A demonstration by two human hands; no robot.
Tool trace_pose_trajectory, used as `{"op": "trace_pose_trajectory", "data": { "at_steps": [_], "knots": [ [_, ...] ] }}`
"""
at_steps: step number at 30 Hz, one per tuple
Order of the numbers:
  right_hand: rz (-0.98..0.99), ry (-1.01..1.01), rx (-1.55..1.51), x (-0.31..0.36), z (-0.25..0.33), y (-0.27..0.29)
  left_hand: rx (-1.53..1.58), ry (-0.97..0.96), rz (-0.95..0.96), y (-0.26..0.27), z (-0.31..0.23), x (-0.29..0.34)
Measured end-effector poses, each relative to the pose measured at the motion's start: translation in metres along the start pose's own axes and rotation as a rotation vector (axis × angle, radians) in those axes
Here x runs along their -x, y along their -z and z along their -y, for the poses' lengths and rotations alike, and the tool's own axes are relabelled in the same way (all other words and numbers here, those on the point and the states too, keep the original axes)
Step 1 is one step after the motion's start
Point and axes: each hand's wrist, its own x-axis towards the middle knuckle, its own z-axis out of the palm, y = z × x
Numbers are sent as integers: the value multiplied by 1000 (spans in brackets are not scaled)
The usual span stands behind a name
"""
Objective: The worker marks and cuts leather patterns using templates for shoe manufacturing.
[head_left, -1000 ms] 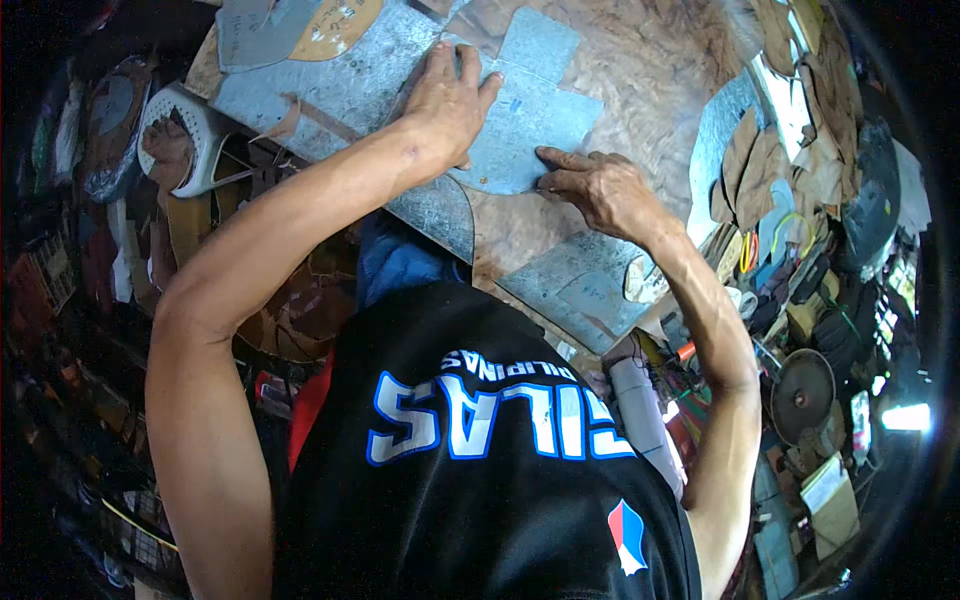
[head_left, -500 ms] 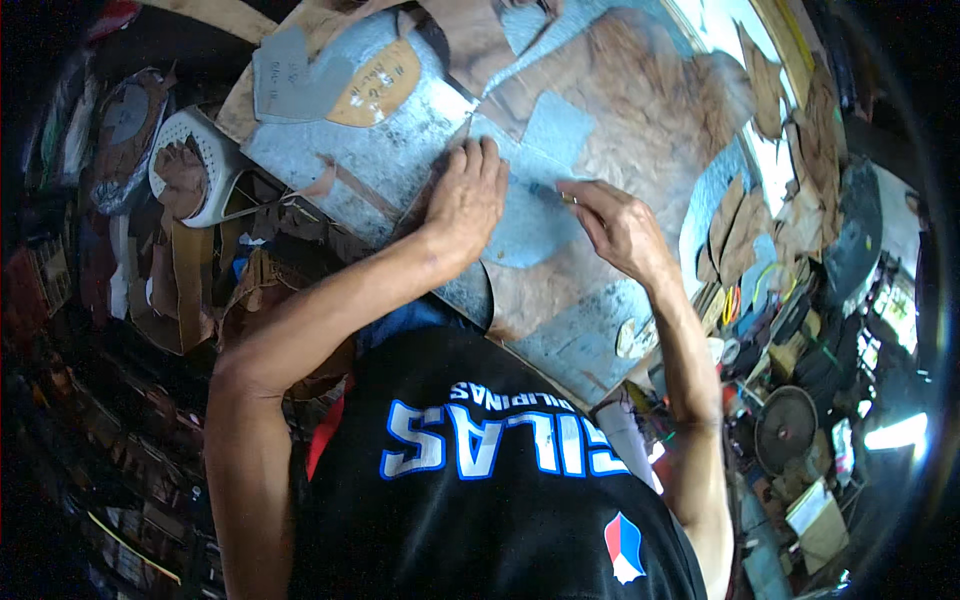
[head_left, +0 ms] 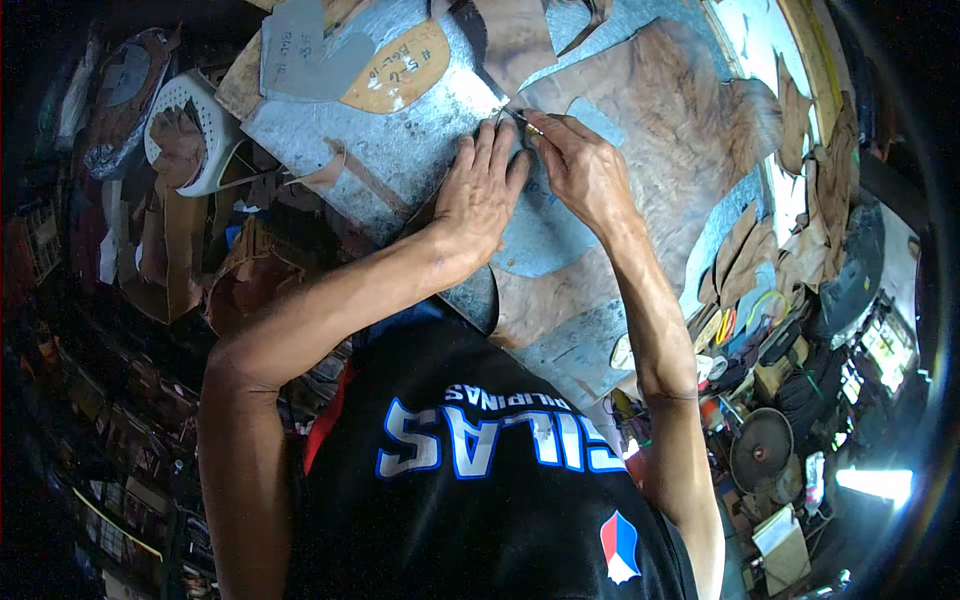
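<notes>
Slippage of the blue-grey template (head_left: 545, 240), lying over brown leather (head_left: 685, 110) on the desk (head_left: 290, 145), seemed the nearest risk, since only the left hand (head_left: 473, 205), flat with fingers slightly spread, appeared to pin it. Just beyond, the right hand (head_left: 590, 178) pinched a slim tool (head_left: 533, 126) close by those fingertips, where a skid could have hurt them; farther out, the leather's creases could have let it shift.

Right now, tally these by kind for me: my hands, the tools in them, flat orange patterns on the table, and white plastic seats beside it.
Hands: 2, left hand and right hand
Slim tool: 1, in the right hand
Orange pattern: 1
White seat: 1
Total: 5
</notes>
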Motion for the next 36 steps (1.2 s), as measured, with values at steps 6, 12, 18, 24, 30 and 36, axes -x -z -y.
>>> {"op": "trace_pose_trajectory", "data": {
  "at_steps": [6,12,18,24,30,36],
  "knots": [
    [-19,1,6,2,2,-1,-29,-2,7,1,-1,0],
    [30,-8,16,4,0,2,-24,-12,3,1,-1,1],
    [79,-87,53,27,0,17,-54,-33,-4,3,-2,-1],
    [112,-122,71,36,-3,20,-127,-5,9,4,-7,-3],
    [153,-190,91,38,2,25,-223,2,0,5,-13,-7],
    [169,-155,138,41,-2,30,-311,-7,14,10,-19,-9]
  ]
}}
